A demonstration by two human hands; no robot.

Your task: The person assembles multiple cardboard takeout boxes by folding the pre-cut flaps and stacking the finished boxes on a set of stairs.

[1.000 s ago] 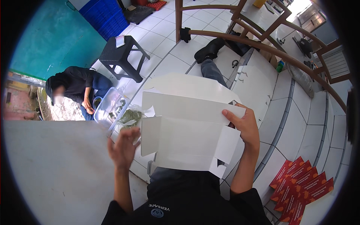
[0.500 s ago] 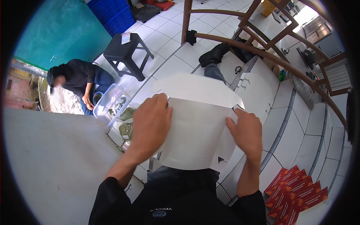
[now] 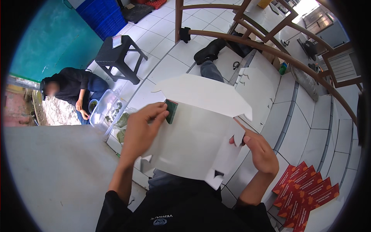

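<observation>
A partly folded carton [image 3: 191, 137], white inside, is spread over my lap with its broad lid flap [image 3: 205, 94] pointing away from me. At its far left corner my left hand [image 3: 142, 129] is closed, thumb and fingers pinching a small flap [image 3: 171, 111] whose green outer face shows. My right hand [image 3: 259, 150] grips the right side wall near its far corner, thumb on top and a fingertip showing at a cut-out. The right side panel leans outward, and a slotted tab [image 3: 214, 179] sticks out at the near right corner.
Fanned red printed cartons [image 3: 305, 195] lie at lower right beside tiled steps [image 3: 305, 127]. A person in dark clothes [image 3: 77, 87] sits at left by a clear plastic tub [image 3: 106, 112]. Beyond are a black stool [image 3: 121, 56], scissors [image 3: 236, 65] and a brown metal railing [image 3: 247, 36].
My left hand has shifted to pinch the green-faced corner flap. My right hand moved lower along the right wall, which now tilts outward. The view has turned slightly.
</observation>
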